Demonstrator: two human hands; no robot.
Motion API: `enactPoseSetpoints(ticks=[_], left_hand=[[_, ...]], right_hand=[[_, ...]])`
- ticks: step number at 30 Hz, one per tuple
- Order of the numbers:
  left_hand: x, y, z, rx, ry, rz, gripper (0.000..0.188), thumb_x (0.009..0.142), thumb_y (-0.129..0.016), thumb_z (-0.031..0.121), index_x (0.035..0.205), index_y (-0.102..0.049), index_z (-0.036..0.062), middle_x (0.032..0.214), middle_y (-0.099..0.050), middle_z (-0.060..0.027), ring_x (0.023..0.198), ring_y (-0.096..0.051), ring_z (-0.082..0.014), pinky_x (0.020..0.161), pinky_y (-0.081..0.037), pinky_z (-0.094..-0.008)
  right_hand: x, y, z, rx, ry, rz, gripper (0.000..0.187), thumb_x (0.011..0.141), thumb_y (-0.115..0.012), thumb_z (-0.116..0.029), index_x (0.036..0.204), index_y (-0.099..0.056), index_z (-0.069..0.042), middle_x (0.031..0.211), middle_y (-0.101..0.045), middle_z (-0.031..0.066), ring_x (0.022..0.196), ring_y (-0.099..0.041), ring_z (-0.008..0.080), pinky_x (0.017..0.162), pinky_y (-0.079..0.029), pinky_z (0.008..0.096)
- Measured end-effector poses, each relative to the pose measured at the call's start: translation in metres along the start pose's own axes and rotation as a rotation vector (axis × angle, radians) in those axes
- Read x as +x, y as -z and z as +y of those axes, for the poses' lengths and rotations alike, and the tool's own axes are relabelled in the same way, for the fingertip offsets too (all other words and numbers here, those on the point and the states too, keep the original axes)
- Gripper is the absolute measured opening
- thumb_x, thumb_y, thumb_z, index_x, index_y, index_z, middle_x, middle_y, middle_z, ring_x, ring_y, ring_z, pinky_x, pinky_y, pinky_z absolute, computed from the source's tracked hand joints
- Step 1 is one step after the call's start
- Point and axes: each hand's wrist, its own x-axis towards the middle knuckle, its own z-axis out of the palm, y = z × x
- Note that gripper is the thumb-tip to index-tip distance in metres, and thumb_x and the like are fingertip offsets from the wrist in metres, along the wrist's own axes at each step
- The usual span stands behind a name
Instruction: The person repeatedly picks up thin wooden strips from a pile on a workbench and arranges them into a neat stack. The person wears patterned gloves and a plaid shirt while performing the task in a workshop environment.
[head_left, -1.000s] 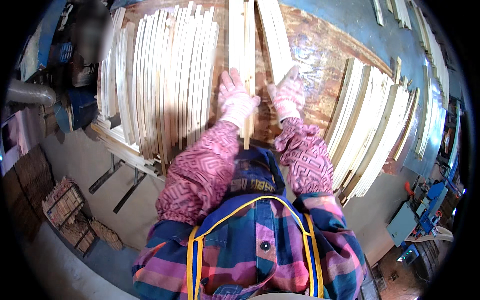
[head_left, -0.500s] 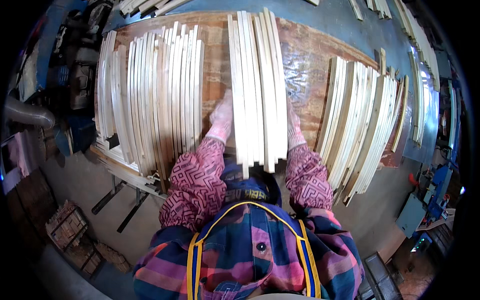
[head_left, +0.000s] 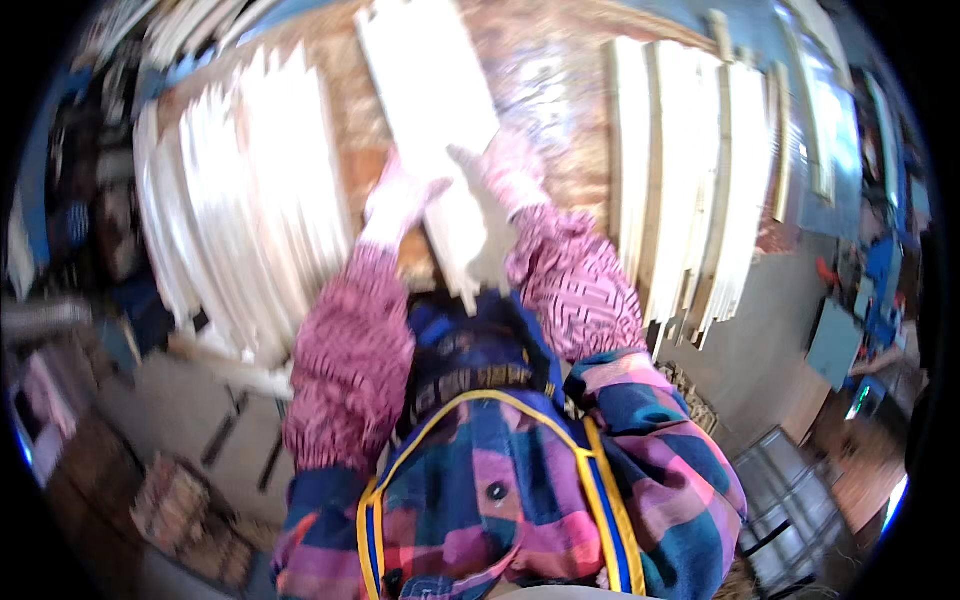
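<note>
A bundle of long, pale wooden strips (head_left: 430, 90) lies in front of me, its far end tilted to the left. My left hand (head_left: 402, 195), in a light glove, holds the bundle's left side with the thumb over the top. On its right side my gloved right hand (head_left: 512, 172) grips it, thumb also laid across the strips. Fingers under and beside the wood are mostly hidden. Glare and motion blur wash out the single strips. The near end of the bundle points toward my waist.
Under the bundle is a brown wooden tabletop (head_left: 580, 110). A broad row of wooden strips (head_left: 250, 190) lies to the left, with more wooden strips (head_left: 690, 170) on the right. Stacked wood pieces (head_left: 170, 500) stand on the floor at lower left. A grey-blue box (head_left: 835, 340) is at right.
The bundle has turned from nearly straight to slanting, its far end now further left. Both hands have come closer together, and their thumbs now show on top. The whole view has shifted and blurred.
</note>
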Motion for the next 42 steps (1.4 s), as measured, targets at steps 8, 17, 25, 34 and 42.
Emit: enactPoseSetpoints(ticks=[8, 17, 25, 34, 42], left_hand=[[-0.041, -0.095, 0.078, -0.418, -0.252, -0.085, 0.114, 0.062, -0.092, 0.024, 0.15, -0.022, 0.0004, 0.135, -0.052, -0.0223, 0.124, -0.053, -0.033, 0.106, -0.043, -0.0404], [-0.028, -0.171, 0.243, 0.014, -0.186, -0.573, 0.132, 0.071, -0.084, 0.045, 0.154, 0.006, -0.0051, 0.156, -0.025, -0.0315, 0.142, -0.036, -0.0397, 0.116, -0.033, -0.0388], [-0.013, -0.226, 0.237, 0.025, -0.063, -0.554, 0.132, 0.072, -0.085, 0.037, 0.155, 0.01, -0.0013, 0.156, -0.026, -0.03, 0.134, -0.046, -0.0374, 0.106, -0.045, -0.0387], [-0.003, -0.25, 0.215, 0.044, 0.042, -0.615, 0.131, 0.077, -0.082, 0.038, 0.154, 0.019, 0.0042, 0.15, -0.035, -0.0296, 0.129, -0.05, -0.0367, 0.099, -0.049, -0.0388], [0.017, -0.231, 0.228, -0.345, 0.275, -0.849, 0.122, 0.076, -0.085, 0.02, 0.158, 0.006, 0.0155, 0.15, -0.029, -0.0306, 0.129, -0.044, -0.0379, 0.102, -0.047, -0.0452]], right_hand=[[-0.058, 0.125, 0.098, 0.102, 0.008, 0.271, 0.071, 0.071, -0.076, -0.057, 0.113, -0.068, -0.001, 0.118, -0.064, 0.0242, 0.105, -0.065, 0.036, 0.092, -0.05, 0.0452], [-0.042, 0.207, 0.281, -0.031, -0.291, 0.262, 0.086, 0.08, -0.064, -0.071, 0.118, -0.062, 0.007, 0.112, -0.065, 0.0281, 0.111, -0.062, 0.0385, 0.097, -0.048, 0.0445], [-0.029, 0.223, 0.345, 0.239, -0.169, 0.358, 0.079, 0.092, -0.055, -0.062, 0.141, -0.05, -0.001, 0.134, -0.058, 0.0231, 0.127, -0.054, 0.0326, 0.107, -0.042, 0.0399], [0.02, 0.232, 0.381, -0.023, -0.503, 0.197, 0.096, 0.086, -0.052, -0.074, 0.152, -0.035, -0.005, 0.152, -0.041, 0.0214, 0.141, -0.04, 0.0343, 0.116, -0.033, 0.0421], [0.019, 0.234, 0.406, 0.008, -0.403, 0.198, 0.076, 0.095, -0.052, -0.059, 0.15, -0.04, -0.007, 0.15, -0.044, 0.0199, 0.14, -0.041, 0.034, 0.116, -0.032, 0.0389]])
